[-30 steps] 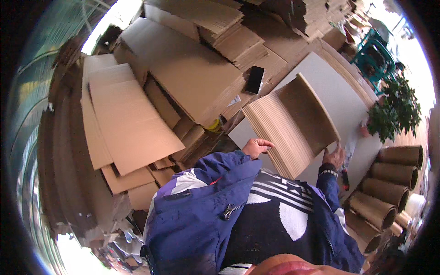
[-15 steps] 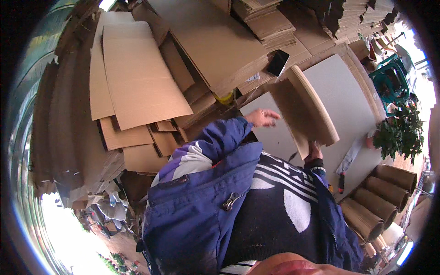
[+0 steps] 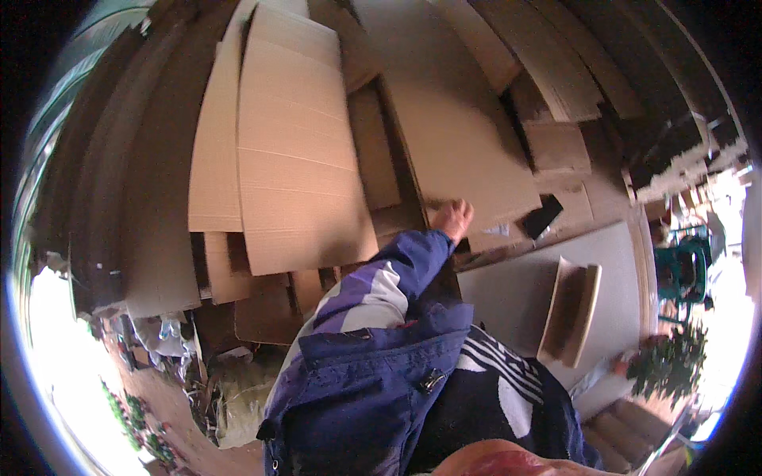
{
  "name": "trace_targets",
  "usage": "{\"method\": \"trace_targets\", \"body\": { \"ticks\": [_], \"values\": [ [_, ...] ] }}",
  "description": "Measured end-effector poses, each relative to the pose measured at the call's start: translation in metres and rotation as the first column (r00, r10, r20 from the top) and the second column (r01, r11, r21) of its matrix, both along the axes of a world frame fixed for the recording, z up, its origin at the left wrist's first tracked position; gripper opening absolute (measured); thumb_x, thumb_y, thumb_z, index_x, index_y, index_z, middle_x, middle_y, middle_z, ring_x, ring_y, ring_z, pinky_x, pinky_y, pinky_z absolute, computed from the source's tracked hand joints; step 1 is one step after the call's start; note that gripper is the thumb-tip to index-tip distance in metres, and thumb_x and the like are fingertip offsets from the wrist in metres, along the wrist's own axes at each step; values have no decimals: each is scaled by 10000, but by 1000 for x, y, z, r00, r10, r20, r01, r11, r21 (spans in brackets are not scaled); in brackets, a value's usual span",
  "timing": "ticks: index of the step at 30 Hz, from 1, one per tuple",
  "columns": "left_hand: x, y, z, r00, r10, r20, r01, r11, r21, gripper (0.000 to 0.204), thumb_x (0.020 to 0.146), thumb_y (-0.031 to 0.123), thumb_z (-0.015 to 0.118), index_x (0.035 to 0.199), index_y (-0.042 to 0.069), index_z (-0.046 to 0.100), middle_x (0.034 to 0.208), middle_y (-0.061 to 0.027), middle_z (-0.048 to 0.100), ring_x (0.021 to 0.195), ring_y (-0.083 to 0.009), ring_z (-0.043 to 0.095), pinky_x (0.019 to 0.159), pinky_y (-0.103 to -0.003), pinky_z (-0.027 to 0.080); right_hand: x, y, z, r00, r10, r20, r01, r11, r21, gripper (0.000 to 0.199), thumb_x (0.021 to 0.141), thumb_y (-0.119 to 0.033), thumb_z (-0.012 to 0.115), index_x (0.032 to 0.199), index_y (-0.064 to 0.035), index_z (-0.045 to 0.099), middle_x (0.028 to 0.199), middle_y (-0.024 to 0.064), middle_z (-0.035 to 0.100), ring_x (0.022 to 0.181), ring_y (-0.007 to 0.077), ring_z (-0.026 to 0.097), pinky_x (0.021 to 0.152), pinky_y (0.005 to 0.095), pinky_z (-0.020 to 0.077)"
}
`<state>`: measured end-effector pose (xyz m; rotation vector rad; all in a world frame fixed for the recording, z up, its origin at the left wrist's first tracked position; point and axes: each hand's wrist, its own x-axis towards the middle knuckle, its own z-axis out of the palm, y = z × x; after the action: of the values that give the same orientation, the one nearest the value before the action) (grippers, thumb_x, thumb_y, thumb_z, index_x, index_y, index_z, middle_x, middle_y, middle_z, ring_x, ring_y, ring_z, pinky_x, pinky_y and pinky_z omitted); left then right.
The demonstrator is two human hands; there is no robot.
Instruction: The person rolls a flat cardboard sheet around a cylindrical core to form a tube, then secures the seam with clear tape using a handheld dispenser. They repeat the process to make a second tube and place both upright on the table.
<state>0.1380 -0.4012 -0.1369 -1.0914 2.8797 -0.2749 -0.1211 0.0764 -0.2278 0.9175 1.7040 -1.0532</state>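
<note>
Left hand [image 3: 452,218] reaches out, fingers curled on the edge of a large cardboard sheet [image 3: 468,151], not yet lifted; right hand unseen. Cardboard stack [image 3: 570,313] sits on the grey table [image 3: 508,293].

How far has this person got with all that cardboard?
Done so far: a small stack of cut cardboard pieces stands on the grey table. In hand: the left hand reaches up to the edge of a large cardboard sheet in the pile beyond. Left: many big sheets lie untouched. The right hand is hardly visible.
</note>
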Motion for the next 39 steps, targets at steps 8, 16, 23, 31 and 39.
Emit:
{"method": "trace_targets", "body": {
  "ticks": [8,16,23,31,39],
  "values": [
    [9,27,18,960,2,-279,150,840,521,118,812,107,600,889,60,677,952,-181,656,933,-391,649,742,-512,542,64,-209,108,-346,643,-683,-846,100,523,408,828,-243,717,1190,-77,628,1100,142,635,1000,346,614,909,433,506],
    [53,39,110,709,193,-678,292,795,532,248,773,228,741,974,84,756,900,-156,722,852,-363,687,739,-451,539,105,-325,248,-825,-349,-445,-490,47,871,524,746,-277,768,1222,-89,653,1259,77,576,1161,302,545,1103,574,349],
    [68,87,171,744,396,-539,295,528,796,303,710,68,628,972,100,777,912,-123,752,815,-265,713,727,-373,539,91,-298,241,-769,-515,-379,-500,115,858,328,762,-176,715,1082,-114,676,1009,95,621,975,329,591,946,512,466],
    [57,166,180,892,20,-451,116,955,272,148,716,177,706,837,97,735,878,-98,675,818,-305,658,696,-436,540,95,-267,251,-666,-385,-639,-631,-165,758,148,771,-72,678,911,-118,693,908,106,646,853,342,615,679,459,514],
    [70,163,200,868,26,-496,156,933,323,182,795,242,631,796,77,707,912,-140,641,916,-345,640,733,-491,511,68,-252,279,-864,-377,-334,-425,190,885,76,840,-221,668,860,-149,683,937,88,655,954,305,604,834,461,471]
  ]
}}
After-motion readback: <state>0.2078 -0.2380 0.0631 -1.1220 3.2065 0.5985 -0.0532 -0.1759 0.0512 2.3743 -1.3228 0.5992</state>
